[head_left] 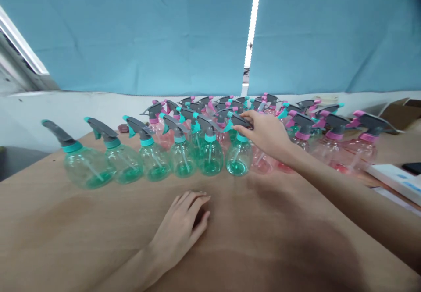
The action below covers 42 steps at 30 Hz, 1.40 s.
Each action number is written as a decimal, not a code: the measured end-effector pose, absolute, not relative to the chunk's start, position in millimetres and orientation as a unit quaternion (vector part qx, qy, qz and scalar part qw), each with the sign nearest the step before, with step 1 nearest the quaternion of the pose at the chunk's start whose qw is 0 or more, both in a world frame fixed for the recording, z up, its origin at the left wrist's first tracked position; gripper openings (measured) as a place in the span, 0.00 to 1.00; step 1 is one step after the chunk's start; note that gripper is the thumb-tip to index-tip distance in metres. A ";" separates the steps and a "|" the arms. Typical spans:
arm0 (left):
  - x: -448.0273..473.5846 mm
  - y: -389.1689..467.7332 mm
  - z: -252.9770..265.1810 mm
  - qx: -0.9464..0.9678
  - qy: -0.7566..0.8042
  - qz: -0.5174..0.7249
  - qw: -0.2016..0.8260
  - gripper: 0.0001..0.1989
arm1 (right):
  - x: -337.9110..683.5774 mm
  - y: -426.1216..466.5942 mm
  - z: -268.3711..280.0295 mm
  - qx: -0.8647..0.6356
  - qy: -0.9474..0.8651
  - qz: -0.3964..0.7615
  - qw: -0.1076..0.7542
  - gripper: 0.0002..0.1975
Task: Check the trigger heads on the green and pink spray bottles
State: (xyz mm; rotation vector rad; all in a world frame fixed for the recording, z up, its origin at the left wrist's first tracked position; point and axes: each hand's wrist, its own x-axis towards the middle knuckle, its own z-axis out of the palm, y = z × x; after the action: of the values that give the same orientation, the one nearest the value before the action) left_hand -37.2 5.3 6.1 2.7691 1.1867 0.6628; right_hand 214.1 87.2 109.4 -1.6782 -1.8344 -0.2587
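Note:
My right hand [265, 133] reaches across the table and closes around the grey trigger head of a green spray bottle [239, 157], which stands upright in the front row. My left hand [182, 224] rests on the wooden table in front of the bottles, fingers slightly curled and apart, holding nothing. To the left of the gripped bottle, several green spray bottles [153, 162] with turquoise collars stand in a line. On its right are pink spray bottles [358, 154] with pink collars, partly hidden by my right forearm.
More green and pink spray bottles crowd the rows behind. At the right edge of the table [98, 239] lie a white box [396, 180] and a dark phone-like object [412, 168]. An open cardboard box [399, 114] is at the back right. A blue curtain [148, 37] hangs behind.

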 end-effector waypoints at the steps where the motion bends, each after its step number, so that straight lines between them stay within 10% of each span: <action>1: -37.4 5.3 6.3 0.897 0.384 0.218 0.031 0.12 | 212.9 88.6 110.0 -0.639 -0.699 -0.093 0.308 0.20; 9: -27.8 3.1 7.0 0.884 0.395 0.236 0.078 0.12 | 220.1 70.0 121.9 -0.606 -0.740 -0.049 0.290 0.13; 19: 43.2 8.8 -0.9 0.821 0.397 0.316 0.261 0.45 | 238.8 11.3 128.8 -0.580 -0.762 0.009 0.289 0.18; 28: 103.7 13.0 6.4 0.839 0.282 0.350 0.307 0.45 | 285.6 -9.1 114.7 -0.516 -0.764 0.163 0.351 0.10; 35: 124.4 10.5 10.7 0.836 0.258 0.306 0.377 0.39 | 334.6 -5.7 80.1 -0.388 -0.721 0.431 0.379 0.34; 42: 128.9 10.4 15.6 0.837 0.243 0.271 0.409 0.42 | 326.0 -13.0 63.3 -0.380 -0.741 0.369 0.413 0.37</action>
State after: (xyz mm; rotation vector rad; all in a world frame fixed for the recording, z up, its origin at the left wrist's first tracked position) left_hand 128.9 10.4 15.6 2.1076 0.6125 0.6831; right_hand 326.0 -13.0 63.3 -0.9552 -1.8629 0.9269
